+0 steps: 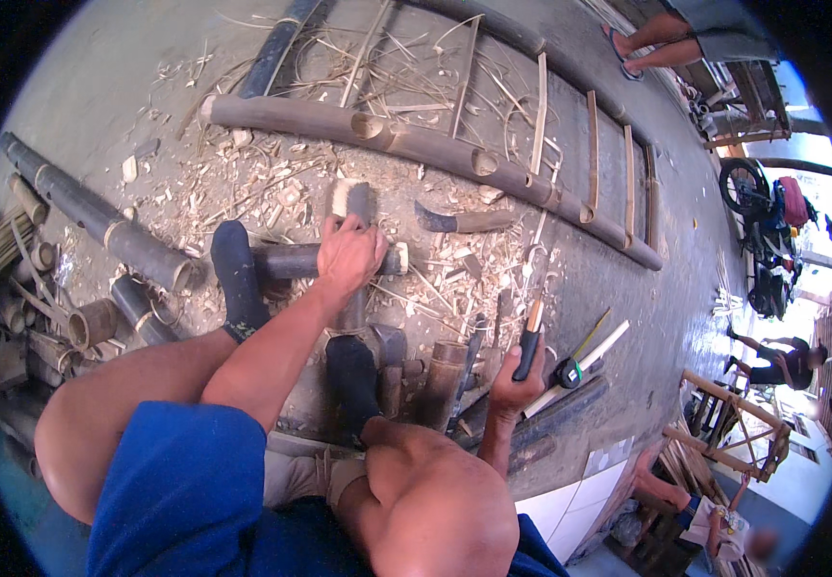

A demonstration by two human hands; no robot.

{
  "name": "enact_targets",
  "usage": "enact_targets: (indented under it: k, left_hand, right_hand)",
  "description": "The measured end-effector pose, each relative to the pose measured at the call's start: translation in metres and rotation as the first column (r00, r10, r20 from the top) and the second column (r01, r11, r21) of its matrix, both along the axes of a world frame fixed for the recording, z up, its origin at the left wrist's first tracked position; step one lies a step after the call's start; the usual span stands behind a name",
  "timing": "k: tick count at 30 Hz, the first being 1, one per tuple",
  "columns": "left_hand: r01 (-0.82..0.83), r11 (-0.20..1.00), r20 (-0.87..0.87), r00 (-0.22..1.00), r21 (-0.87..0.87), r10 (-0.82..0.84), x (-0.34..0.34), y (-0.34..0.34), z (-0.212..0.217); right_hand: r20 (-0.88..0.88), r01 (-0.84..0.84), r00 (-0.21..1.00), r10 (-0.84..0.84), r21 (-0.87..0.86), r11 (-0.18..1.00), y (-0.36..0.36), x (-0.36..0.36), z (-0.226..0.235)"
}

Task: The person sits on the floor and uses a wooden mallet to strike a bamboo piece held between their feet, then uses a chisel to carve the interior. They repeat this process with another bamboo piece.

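My left hand is closed around a bamboo piece whose far end has a pale cut face. This piece lies across a short dark bamboo tube on the floor, between my dark-socked feet. My right hand grips a black-handled tool with a light brown upper end; its exact kind is unclear. Beside that hand rests a green and black tape measure. A curved knife with a wooden handle lies beyond the tube, among the shavings.
A bamboo ladder-like frame lies across the floor ahead. Bamboo poles and offcuts crowd the left side. Wood chips cover the middle. At right are white tiles, other people and a parked motorbike.
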State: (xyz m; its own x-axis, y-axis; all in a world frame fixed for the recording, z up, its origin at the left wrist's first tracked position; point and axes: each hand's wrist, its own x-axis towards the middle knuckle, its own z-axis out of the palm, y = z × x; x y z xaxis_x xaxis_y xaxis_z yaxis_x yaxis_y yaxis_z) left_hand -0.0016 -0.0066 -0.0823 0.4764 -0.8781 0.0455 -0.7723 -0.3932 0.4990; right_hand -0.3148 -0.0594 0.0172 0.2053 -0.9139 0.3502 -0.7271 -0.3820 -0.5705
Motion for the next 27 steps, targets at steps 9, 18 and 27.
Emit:
enact_targets:
  k: [9, 18, 27]
  left_hand:
    - [-0.1, 0.993, 0.072, 0.992, -0.057, 0.104, 0.021, 0.083, 0.009]
    - [0.003, 0.993, 0.016, 1.0, 0.115, -0.005, 0.038, 0.107, 0.0]
    - [0.007, 0.987, 0.005, 1.0, 0.163, -0.008, 0.038, 0.11, 0.002]
  right_hand:
    - [-0.325, -0.113, 0.927, 0.186, 0.231, 0.966, 0.017, -0.029, -0.081]
    - [-0.556, -0.164, 0.728, 0.402, 0.428, 0.889, 0.119, 0.035, -0.065]
    - [-0.035, 0.499, 0.11, 0.993, 0.866, -0.025, 0.09, -0.051, -0.01]
